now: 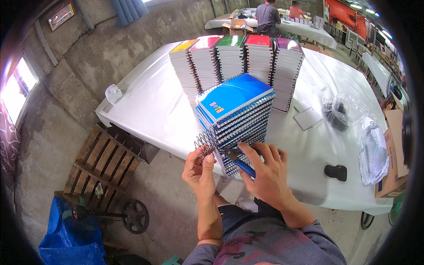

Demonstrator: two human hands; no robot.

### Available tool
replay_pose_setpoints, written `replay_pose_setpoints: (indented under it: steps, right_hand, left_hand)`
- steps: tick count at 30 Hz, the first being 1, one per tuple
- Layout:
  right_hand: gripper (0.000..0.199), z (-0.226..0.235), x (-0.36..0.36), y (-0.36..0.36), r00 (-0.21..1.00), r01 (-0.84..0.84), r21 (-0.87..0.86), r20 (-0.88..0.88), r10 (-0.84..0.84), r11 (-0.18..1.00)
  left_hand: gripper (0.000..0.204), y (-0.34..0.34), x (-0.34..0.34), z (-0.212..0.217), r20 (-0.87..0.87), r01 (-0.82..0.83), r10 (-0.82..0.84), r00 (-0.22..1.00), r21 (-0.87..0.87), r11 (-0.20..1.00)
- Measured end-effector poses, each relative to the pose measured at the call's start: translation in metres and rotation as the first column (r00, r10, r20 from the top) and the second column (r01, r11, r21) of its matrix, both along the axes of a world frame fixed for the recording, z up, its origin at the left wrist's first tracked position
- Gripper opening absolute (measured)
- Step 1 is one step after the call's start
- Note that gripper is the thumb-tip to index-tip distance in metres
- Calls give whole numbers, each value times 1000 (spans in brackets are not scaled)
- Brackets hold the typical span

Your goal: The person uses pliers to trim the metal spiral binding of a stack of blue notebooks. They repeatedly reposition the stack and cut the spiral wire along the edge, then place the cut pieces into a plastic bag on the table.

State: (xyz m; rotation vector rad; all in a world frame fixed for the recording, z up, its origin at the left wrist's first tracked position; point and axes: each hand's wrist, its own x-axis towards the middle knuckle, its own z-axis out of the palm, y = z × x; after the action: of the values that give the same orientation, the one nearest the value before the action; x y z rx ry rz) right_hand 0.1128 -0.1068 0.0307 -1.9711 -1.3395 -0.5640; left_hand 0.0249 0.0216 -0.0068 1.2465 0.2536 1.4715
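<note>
A tall stack of blue-covered spiral notebooks stands near the table's front edge, bound edges toward me. My left hand is closed on a loose dark wire binding coil, pinched between thumb and fingers beside the stack's left corner. In my right hand is a pair of blue-handled cutting pliers, its jaws pointing left toward the coil. The right fingers rest close to the lower bindings; whether they touch them I cannot tell. The exact spot at the jaws is too small to make out.
Behind stand stacks of yellow, pink, green, red and purple notebooks on a white-covered table. To the right lie a clear plastic bag, a black object and a cardboard box. A wooden pallet leans at left. Two people sit farther back.
</note>
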Motion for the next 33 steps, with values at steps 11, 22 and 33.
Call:
replay_pose_setpoints:
  steps: [11,22,33]
  right_hand:
    - [57,10,-1,-3,1000,-23,-7,-1,23,1000]
    - [58,-3,10,-2,989,-91,-33,-122,87,995]
    - [59,14,7,-7,1000,6,22,-9,-5,1000]
  left_hand:
    - [40,6,-4,-8,3,-13,12,1000,99,995]
    - [40,-1,-2,5,-129,0,6,992,50,999]
    - [32,5,-9,8,-158,116,-110,981,33,993]
